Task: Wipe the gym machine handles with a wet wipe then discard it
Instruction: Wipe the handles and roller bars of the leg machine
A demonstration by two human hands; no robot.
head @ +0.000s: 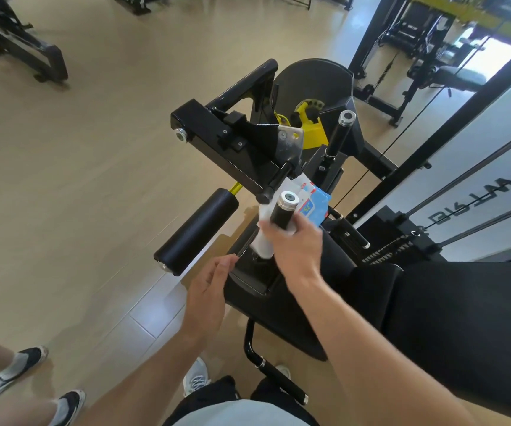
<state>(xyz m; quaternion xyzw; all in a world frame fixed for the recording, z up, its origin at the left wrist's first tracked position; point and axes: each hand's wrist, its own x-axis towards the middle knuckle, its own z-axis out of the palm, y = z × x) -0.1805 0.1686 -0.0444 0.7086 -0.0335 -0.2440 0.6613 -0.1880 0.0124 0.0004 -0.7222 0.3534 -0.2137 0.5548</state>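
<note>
My right hand point(294, 250) is wrapped around the near black handle point(283, 210) of the gym machine, with a white wet wipe point(263, 241) pressed between palm and grip. The wipe hangs out below and to the left of the hand. A blue and white wipe pack point(315, 204) shows just behind the handle, seemingly held by the same hand's fingers. My left hand point(208, 290) hovers lower left, fingers loosely curled, holding nothing, close to the seat's edge. A second black handle point(338, 136) with a silver cap stands farther back.
A black foam roller pad point(195, 229) sticks out left. The black seat point(417, 302) fills the right, a weight stack and cables point(401, 244) behind it. Another person's feet in dark sneakers point(11, 376) stand at the lower left. Other machines point(17, 47) sit at the back.
</note>
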